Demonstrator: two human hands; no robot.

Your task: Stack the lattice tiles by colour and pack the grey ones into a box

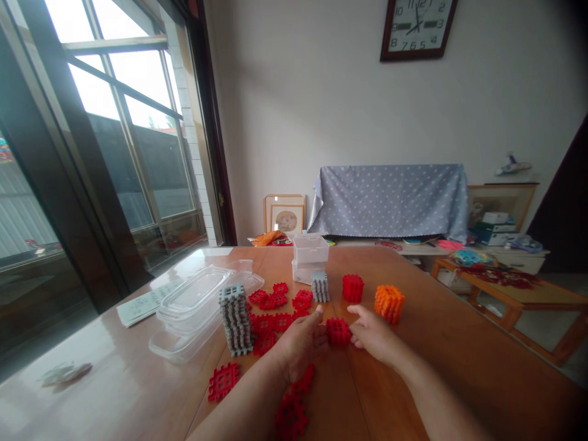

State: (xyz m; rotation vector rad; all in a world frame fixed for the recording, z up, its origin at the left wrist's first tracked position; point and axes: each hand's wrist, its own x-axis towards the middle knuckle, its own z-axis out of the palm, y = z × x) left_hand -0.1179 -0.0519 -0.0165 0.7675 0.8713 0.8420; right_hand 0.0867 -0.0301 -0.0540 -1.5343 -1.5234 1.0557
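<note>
Between my two hands a short stack of red plastic interlocking square tiles [338, 331] rests on the wooden table. My left hand [298, 344] is at the stack's left side, thumb raised and fingers apart, holding nothing. On the other side, my right hand [370, 332] has its fingertips against or very close to the stack, with one finger stretched out above; contact is hard to tell. Loose red tiles [274, 322] lie spread left of my left hand, more red tiles [292, 416] lie partly under my left forearm, and a single red tile [223, 381] lies nearer me.
A tall grey tile stack [236, 321] stands at left, beside clear plastic lids and trays [193, 300]. Farther back are a shorter grey stack [320, 286], a red stack [353, 288], an orange stack [389, 304] and clear boxes [310, 251]. Paper [144, 304] lies far left.
</note>
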